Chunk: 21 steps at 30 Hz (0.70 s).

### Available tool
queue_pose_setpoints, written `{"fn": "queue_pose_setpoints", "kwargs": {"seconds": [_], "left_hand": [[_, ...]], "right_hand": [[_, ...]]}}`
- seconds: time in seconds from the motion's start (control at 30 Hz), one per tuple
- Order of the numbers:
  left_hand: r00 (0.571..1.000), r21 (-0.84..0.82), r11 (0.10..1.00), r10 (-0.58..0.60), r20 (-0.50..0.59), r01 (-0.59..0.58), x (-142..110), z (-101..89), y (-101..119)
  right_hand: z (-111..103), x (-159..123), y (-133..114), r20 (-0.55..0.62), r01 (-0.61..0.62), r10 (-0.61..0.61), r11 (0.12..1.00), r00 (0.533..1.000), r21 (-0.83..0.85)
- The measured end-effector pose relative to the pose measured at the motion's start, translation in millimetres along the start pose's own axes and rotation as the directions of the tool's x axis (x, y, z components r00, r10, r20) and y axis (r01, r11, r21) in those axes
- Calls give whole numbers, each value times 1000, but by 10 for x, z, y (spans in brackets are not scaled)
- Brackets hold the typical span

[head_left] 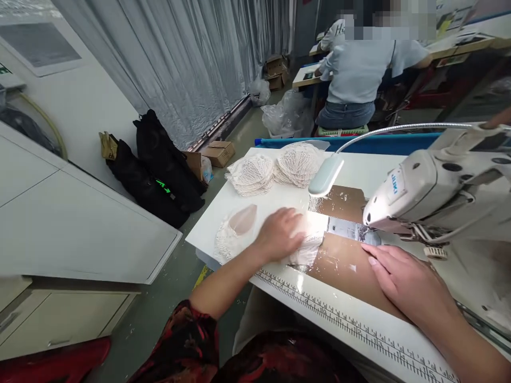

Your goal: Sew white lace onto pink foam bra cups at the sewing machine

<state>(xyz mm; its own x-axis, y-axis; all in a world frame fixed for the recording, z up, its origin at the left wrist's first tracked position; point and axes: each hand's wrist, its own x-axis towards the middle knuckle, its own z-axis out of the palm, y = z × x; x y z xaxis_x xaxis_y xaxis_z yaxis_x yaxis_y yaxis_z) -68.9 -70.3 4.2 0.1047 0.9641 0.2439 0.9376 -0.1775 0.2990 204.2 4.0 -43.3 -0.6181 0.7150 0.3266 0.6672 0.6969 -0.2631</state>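
Two bare hands work on a white sewing table [239, 199] that runs from the middle of the frame toward the lower right. The left hand [279, 234], at centre frame, lies palm down with its fingers together and curved, pressing on a white lace fabric piece [305, 254] that sits in bright lamp glare just left of the needle area; whether the fingers pinch the lace or only rest on it cannot be told. The right hand [403, 279], in the lower right, lies flat on the brown table panel [347, 266] with fingers straight and close together, their tips just beside the presser foot of the white industrial sewing machine [431, 191], holding nothing. A white gooseneck lamp [325, 175] hangs above the lace. To the left of the left hand lies a pale padded cup on lace [235, 229]. Further up the table, two stacks of white lace cups [275, 167] sit side by side. A printed ruler strip [351, 324] follows the table's near edge. Black bags [159, 165] lean against the wall at left, near cardboard boxes [217, 152]. At the upper right, another person in a pale blue shirt [359, 69] sits at a further table, back turned.
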Motion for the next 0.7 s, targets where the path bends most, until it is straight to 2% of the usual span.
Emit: {"fn": "queue_pose_setpoints", "kwargs": {"seconds": [0.03,0.07,0.1,0.17,0.2,0.27,0.3,0.4,0.43,0.5,0.57,0.6,0.63,0.7], "left_hand": [[993,4,996,-94,-74,95,-133,-84,-152],[966,-4,977,-210,-150,212,-266,-160,-319],[922,-35,944,-327,-210,327,-397,-225,-491],[793,-202,836,-548,-268,510,-647,-322,-803],[770,-238,813,-581,-265,532,-763,-355,-919],[744,-311,780,-618,-253,543,-970,-397,-1039],[746,-343,772,-622,-238,535,-1057,-411,-1040],[774,-496,727,-613,-158,475,-1243,-445,-843],[798,-587,688,-592,-112,427,-1274,-458,-733],[867,-812,509,-499,-8,286,-1284,-483,-483],[928,-920,336,-366,69,201,-1215,-497,-230],[950,-930,311,-296,98,193,-1152,-492,-113],[967,-924,331,-223,122,193,-1072,-476,-8],[988,-867,475,-100,116,150,-881,-401,153]], "right_hand": [[0,-4,-1,6,-5,5,1000,1000,21],[3,-6,-5,6,-9,9,999,1000,36],[7,-8,-10,3,-14,14,999,1000,47],[10,-6,-26,-4,-35,35,997,999,62],[2,-5,-37,-7,-42,42,996,999,79],[-43,-7,-64,-8,-60,62,987,998,150],[-80,-14,-82,-2,-74,76,976,997,206],[-208,-73,-195,138,-118,62,888,988,445],[-239,-105,-266,218,-137,20,833,976,537],[-260,-176,-475,356,-199,-110,662,928,722],[-218,-235,-762,405,-311,-191,387,894,868],[-181,-253,-918,434,-387,-189,239,881,891],[-141,-263,-1066,465,-455,-171,96,869,885],[-84,-276,-1289,541,-548,-89,-149,837,823]]}}
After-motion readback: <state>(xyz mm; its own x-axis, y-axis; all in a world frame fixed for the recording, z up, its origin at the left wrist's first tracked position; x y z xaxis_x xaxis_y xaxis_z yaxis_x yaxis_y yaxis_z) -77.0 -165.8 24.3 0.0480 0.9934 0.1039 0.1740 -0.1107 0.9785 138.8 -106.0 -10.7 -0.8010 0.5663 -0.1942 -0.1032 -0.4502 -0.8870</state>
